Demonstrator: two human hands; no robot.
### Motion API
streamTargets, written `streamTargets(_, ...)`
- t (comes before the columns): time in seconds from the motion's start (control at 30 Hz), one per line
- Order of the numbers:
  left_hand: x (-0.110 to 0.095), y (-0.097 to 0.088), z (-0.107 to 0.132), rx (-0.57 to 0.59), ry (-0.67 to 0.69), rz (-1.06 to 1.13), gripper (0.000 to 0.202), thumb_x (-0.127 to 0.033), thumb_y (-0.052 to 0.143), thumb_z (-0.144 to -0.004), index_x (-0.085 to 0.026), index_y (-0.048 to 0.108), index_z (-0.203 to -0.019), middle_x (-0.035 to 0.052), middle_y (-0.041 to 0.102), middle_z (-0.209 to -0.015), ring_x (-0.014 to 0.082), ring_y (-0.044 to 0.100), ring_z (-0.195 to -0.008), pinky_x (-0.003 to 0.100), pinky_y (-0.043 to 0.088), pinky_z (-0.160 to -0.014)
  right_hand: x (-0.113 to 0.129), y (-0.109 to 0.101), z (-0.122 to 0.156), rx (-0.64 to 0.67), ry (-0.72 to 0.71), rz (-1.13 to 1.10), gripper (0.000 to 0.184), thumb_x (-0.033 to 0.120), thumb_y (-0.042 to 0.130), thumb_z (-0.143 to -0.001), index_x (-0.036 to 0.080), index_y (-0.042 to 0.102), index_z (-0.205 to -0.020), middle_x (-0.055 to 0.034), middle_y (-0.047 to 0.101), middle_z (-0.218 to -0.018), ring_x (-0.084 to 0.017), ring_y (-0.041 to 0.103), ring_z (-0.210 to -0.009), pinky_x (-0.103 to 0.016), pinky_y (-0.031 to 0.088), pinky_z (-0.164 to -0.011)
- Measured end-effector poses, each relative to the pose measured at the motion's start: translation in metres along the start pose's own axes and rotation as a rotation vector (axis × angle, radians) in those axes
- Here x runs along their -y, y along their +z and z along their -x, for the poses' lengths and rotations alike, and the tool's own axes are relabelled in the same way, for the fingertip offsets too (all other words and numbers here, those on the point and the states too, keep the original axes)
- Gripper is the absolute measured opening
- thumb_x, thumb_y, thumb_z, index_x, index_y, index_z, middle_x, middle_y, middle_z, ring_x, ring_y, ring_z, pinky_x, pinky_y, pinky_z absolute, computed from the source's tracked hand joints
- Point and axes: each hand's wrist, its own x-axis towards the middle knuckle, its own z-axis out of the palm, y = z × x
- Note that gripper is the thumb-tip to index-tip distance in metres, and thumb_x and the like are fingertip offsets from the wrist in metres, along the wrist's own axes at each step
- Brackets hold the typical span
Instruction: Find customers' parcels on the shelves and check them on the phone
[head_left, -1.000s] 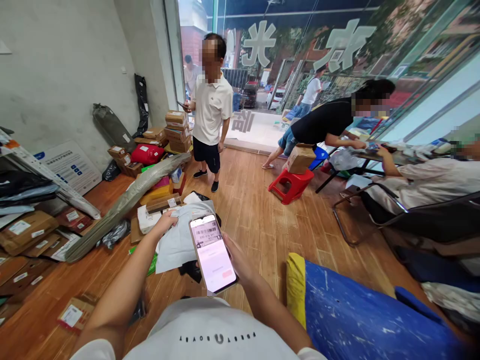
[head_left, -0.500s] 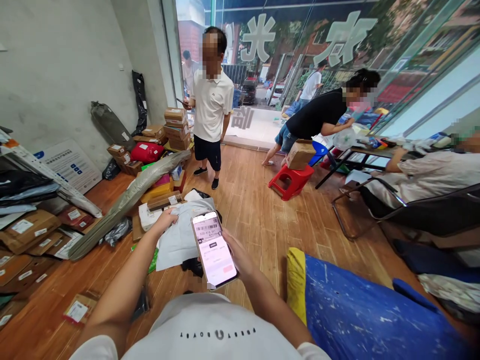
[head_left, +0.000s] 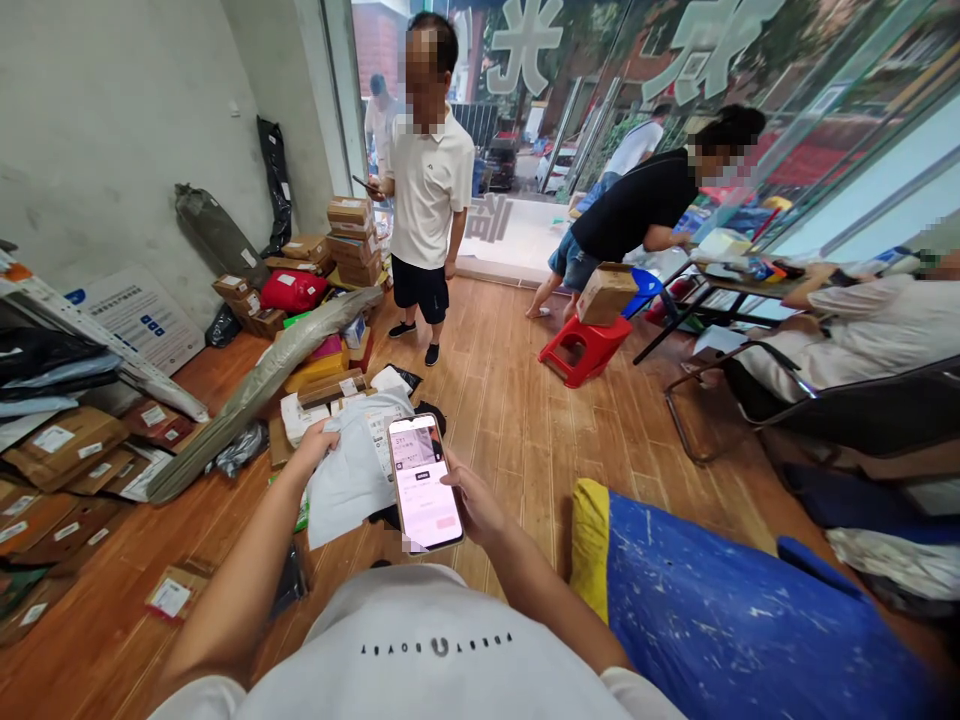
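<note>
your left hand (head_left: pixel 321 442), left of centre in the frame, pinches the upper left edge of a pale plastic mailer (head_left: pixel 341 495); the thumb's exact place is hard to tell. the mailer lies in the middle of the frame, creased, with a printed label (head_left: pixel 381 432) toward its right side.

your right hand (head_left: pixel 474 500), just right of centre, grips a phone (head_left: pixel 426 510) held upright. your thumb lies over the right edge of its lit screen; the other fingers are mostly hidden behind it, so you cannot tell how they are spread. the phone covers part of the mailer's right side from this view.

past your left hand, a long wrapped bundle (head_left: pixel 259 405) slants across parcels at the left of the frame. a red parcel (head_left: pixel 294 291) sits near its upper end. at top centre, a person in a white shirt (head_left: pixel 429 195) stands holding a handset (head_left: pixel 365 184). right of centre, a cardboard box (head_left: pixel 604 295) rests on a red stool (head_left: pixel 592 350). a blue and yellow sack (head_left: pixel 720 600) fills the lower right.
</note>
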Motion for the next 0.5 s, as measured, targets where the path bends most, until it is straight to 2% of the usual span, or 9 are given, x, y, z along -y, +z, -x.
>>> streamTargets(0.13,0.023,-0.024,0.009,-0.147,-0.042,-0.012,0.014,-0.025,0.049,-0.039,-0.020,0.045,-0.051,-0.0054,0.037,-0.052,0.0112,0.032,-0.056,0.024,0.022,-0.053,-0.007,0.002,-0.011,-0.064,0.034,-0.047,0.051,0.023,0.065,-0.061,0.021,0.063,-0.111,-0.0007,0.074,-0.095,-0.023,0.067,-0.090,-0.031,0.050,-0.079)
streamTargets(0.27,0.059,-0.053,0.029,-0.357,-0.132,-0.036,0.015,-0.027,0.049,-0.039,-0.021,0.042,-0.050,-0.0043,0.037,-0.053,0.0122,0.033,-0.056,0.025,0.025,-0.053,-0.020,0.002,-0.034,-0.199,0.045,-0.062,0.044,0.029,0.076,-0.060,0.020,0.064,-0.101,0.0003,0.074,-0.082,-0.020,0.067,-0.075,-0.031,0.051,-0.072)
streamTargets(0.4,0.106,-0.087,0.062,-0.564,-0.330,-0.058,0.016,-0.027,0.047,-0.036,-0.024,0.037,-0.049,-0.0018,0.034,-0.051,0.0153,0.033,-0.052,0.030,0.028,-0.048,-0.037,-0.002,-0.060,-0.298,0.102,-0.003,0.049,0.044,0.085,-0.057,0.014,0.068,-0.093,-0.0026,0.072,-0.071,-0.018,0.065,-0.063,-0.029,0.050,-0.062)
streamTargets(0.5,0.137,-0.110,0.094,-0.679,-0.468,-0.062,0.019,-0.029,0.045,-0.035,-0.027,0.034,-0.051,0.0009,0.036,-0.050,0.0200,0.036,-0.050,0.037,0.033,-0.047,-0.053,-0.005,-0.074,-0.306,0.130,0.053,0.057,0.050,0.087,-0.058,0.011,0.070,-0.095,-0.0052,0.073,-0.071,-0.018,0.065,-0.060,-0.029,0.050,-0.062)
